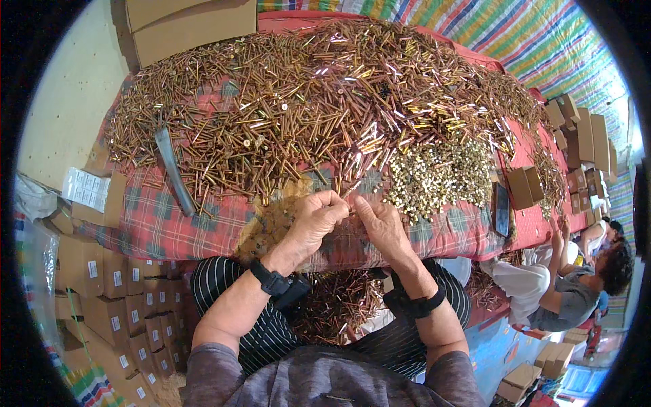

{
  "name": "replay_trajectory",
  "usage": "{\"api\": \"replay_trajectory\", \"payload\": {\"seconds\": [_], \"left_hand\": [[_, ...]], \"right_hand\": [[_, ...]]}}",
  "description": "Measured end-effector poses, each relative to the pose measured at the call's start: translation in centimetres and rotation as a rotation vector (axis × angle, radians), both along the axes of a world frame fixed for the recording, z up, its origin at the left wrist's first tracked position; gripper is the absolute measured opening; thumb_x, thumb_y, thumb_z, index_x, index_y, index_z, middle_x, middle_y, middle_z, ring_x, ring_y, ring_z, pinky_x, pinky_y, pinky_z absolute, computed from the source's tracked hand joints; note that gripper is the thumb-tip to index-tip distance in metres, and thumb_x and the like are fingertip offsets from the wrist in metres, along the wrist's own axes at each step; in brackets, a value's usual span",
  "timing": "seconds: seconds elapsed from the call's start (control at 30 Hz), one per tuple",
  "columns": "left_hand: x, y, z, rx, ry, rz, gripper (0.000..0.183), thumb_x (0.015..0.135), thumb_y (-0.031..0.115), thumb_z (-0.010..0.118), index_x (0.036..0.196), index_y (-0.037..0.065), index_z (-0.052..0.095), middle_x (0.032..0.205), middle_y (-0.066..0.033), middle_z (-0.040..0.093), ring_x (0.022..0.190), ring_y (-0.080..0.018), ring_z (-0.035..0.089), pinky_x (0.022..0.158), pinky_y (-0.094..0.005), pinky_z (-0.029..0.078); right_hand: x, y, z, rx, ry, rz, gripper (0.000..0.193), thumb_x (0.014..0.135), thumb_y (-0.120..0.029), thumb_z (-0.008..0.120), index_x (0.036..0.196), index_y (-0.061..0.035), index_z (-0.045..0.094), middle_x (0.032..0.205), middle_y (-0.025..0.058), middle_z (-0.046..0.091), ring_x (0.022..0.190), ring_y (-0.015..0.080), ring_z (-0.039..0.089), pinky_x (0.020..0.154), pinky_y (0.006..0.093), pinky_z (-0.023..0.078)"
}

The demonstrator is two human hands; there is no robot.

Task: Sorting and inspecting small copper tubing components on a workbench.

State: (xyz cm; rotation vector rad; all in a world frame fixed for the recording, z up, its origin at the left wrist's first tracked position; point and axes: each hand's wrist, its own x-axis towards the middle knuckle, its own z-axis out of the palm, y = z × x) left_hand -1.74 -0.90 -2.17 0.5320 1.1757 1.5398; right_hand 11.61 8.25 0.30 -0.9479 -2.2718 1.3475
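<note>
Held piece: a small metal piece (350,209) between the two hands' fingertips, mostly hidden by them, so its exact shape cannot be told
Left hand (313,220): fingers curled, thumb and forefinger pinched together on the piece; black wristband (274,281) behind it
Right hand (381,222): thumb and fingers closed at the other side of the same piece, thumb pointing toward the left hand; black strap (424,306) at its wrist
Just beyond both hands: a broad heap of copper-coloured rods (285,112), lying in all directions and spreading well to either side
Just beyond and right of the right hand: a pile of small pale-gold pieces (441,175), touching the edge of the rods
Under the hands: red-and-green plaid cloth (193,229), with a brownish patch (274,220) beside the left hand
Farther left of the left hand: a curved grey strip (173,173), one end among the rods
Right of the right hand, past the gold pile: a dark flat oblong (501,209), then an open small carton (525,188)
Below the hands, between the knees: more rods (337,305)
Well left, lower than the left hand: stacked brown cartons (102,292)
Well right of the right hand: a seated co-worker (576,292) in a grey top
</note>
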Motion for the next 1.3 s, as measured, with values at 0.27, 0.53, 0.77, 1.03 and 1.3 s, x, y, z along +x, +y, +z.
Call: {"api": "replay_trajectory", "payload": {"seconds": [0.27,0.53,0.77,1.03,1.3], "left_hand": [[-0.2,-0.1,0.1,0.042,-0.029,-0.001,0.006,0.08,0.013,0.061,0.078,0.009,0.059,0.067,0.0049,0.054,0.056,-0.0015,0.043,0.048,-0.0159,0.033],[-0.2,-0.3,0.6,0.048,0.029,-0.088,0.004,0.08,0.012,0.061,0.078,0.009,0.059,0.066,0.0053,0.053,0.057,-0.0016,0.043,0.049,-0.0166,0.033],[-0.1,-0.5,0.5,0.061,0.02,-0.06,0.006,0.079,0.013,0.062,0.079,0.007,0.06,0.067,0.0049,0.054,0.058,-0.0016,0.043,0.05,-0.0165,0.033],[-0.7,-0.4,0.5,0.085,0.011,-0.007,0.009,0.078,0.015,0.064,0.082,0.007,0.061,0.068,0.005,0.054,0.058,-0.0011,0.044,0.049,-0.0169,0.033],[-1.6,-0.2,1.4,-0.001,0.919,-0.199,0.017,0.071,0.012,0.066,0.085,0.002,0.067,0.072,-0.0082,0.062,0.067,-0.0187,0.06,0.065,-0.031,0.048]], "right_hand": [[-0.5,-0.8,1.7,-0.048,0.083,-0.033,0.021,0.089,-0.024,0.059,0.086,-0.0027,0.06,0.067,0.0141,0.058,0.06,0.027,0.057,0.053,0.0341,0.044],[-0.1,0.1,2.8,-0.494,-0.017,0.015,0.028,0.091,-0.028,0.058,0.087,-0.0007,0.062,0.063,0.0049,0.056,0.055,0.0161,0.051,0.051,0.031,0.04],[-0.8,0.1,3.2,-0.159,-0.054,0.046,0.025,0.089,-0.024,0.06,0.088,0.0009,0.06,0.067,0.0073,0.058,0.06,0.0127,0.052,0.053,0.0302,0.042],[-0.4,0.3,2.9,0.106,0.004,0.131,0.035,0.092,-0.032,0.054,0.09,0.0011,0.063,0.066,0.0106,0.058,0.061,0.0129,0.052,0.055,0.0309,0.043],[-1.6,3.1,1.0,0.499,-0.146,-0.039,0.027,0.084,-0.025,0.061,0.074,0.0006,0.059,0.063,0.0211,0.057,0.06,0.0395,0.058,0.053,0.0445,0.044]]}}
